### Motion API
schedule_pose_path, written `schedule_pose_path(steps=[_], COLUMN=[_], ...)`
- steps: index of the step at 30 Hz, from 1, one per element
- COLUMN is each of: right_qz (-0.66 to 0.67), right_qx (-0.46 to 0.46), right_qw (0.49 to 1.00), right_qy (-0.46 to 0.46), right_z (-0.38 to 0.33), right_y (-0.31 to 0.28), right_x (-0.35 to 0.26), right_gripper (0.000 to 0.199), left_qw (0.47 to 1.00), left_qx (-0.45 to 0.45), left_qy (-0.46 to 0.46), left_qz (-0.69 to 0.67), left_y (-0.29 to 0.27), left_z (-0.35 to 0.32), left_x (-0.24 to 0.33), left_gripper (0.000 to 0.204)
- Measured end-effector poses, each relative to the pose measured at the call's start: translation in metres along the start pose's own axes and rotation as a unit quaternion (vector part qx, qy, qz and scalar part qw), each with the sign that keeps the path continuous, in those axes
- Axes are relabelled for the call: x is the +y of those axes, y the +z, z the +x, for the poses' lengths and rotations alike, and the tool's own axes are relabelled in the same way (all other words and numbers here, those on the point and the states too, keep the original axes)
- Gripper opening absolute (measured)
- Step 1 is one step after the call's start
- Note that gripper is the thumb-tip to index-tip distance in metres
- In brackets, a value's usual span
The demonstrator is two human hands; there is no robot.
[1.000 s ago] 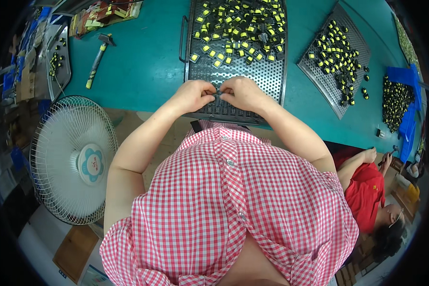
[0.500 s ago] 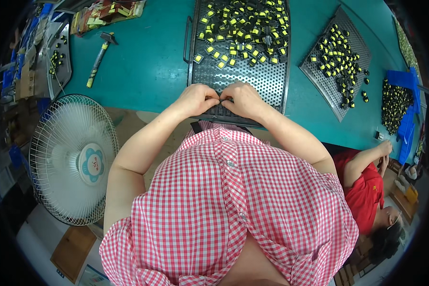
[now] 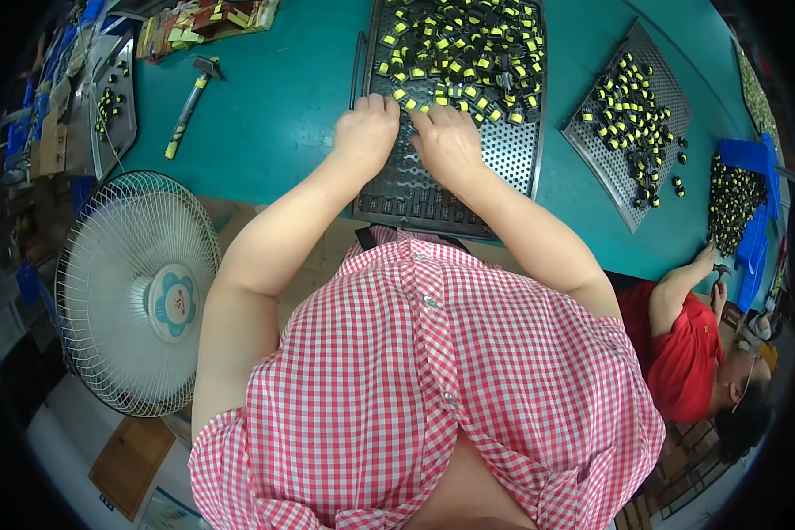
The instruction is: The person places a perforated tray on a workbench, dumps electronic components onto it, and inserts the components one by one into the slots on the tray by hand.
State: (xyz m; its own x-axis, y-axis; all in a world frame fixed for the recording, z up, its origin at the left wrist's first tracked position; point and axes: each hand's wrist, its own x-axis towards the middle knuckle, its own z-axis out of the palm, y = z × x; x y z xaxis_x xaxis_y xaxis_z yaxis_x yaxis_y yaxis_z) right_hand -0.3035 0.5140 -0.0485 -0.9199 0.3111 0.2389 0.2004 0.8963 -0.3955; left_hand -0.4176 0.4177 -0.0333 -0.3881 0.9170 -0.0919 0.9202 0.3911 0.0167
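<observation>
A perforated metal tray [image 3: 514,163] lies before me, its far half heaped with small black-and-yellow parts [image 3: 468,49] that look like little transformers. At the near left edge of the heap is my left hand [image 3: 365,137], its fingers curled downward and their tips hidden. My right hand [image 3: 448,146] reaches to the same edge, thumb apart from the bent fingers, touching or just above the nearest parts. Whether either hand pinches a part is hidden. Rows of dark pieces [image 3: 420,205] line the tray's near end.
Right of it lies a second perforated sheet [image 3: 583,132] with more parts. A blue bin [image 3: 751,238] of parts stands far right, beside a co-worker in a red shirt [image 3: 685,353]. A hammer [image 3: 188,106] rests on the green table [image 3: 265,106]; a fan [image 3: 141,296] stands left.
Both my hands have moved away from the tray's near end, where their fingers met, up to the heap's edge. The rows of dark pieces are now uncovered. The co-worker's arms have shifted.
</observation>
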Motion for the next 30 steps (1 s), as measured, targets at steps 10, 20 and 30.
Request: schedule_pose_path(steps=[10, 20, 30], right_qz=[-0.026, 0.195, 0.075], right_qx=[0.036, -0.085, 0.012], right_qw=[0.998, 0.972, 0.996], right_qy=[-0.052, 0.101, 0.035], right_z=[-0.010, -0.021, 0.022], right_y=[0.008, -0.001, -0.009], right_x=[0.005, -0.018, 0.006], right_gripper=[0.020, 0.027, 0.026], left_qw=[0.988, 0.948, 0.954], left_qx=[0.039, -0.089, -0.073], left_qy=[0.048, 0.027, 0.026], left_qz=[-0.140, -0.303, -0.291], left_y=[-0.007, 0.005, -0.008], left_z=[-0.021, -0.036, -0.037], left_x=[-0.007, -0.009, -0.003], left_gripper=[0.019, 0.033, 0.045])
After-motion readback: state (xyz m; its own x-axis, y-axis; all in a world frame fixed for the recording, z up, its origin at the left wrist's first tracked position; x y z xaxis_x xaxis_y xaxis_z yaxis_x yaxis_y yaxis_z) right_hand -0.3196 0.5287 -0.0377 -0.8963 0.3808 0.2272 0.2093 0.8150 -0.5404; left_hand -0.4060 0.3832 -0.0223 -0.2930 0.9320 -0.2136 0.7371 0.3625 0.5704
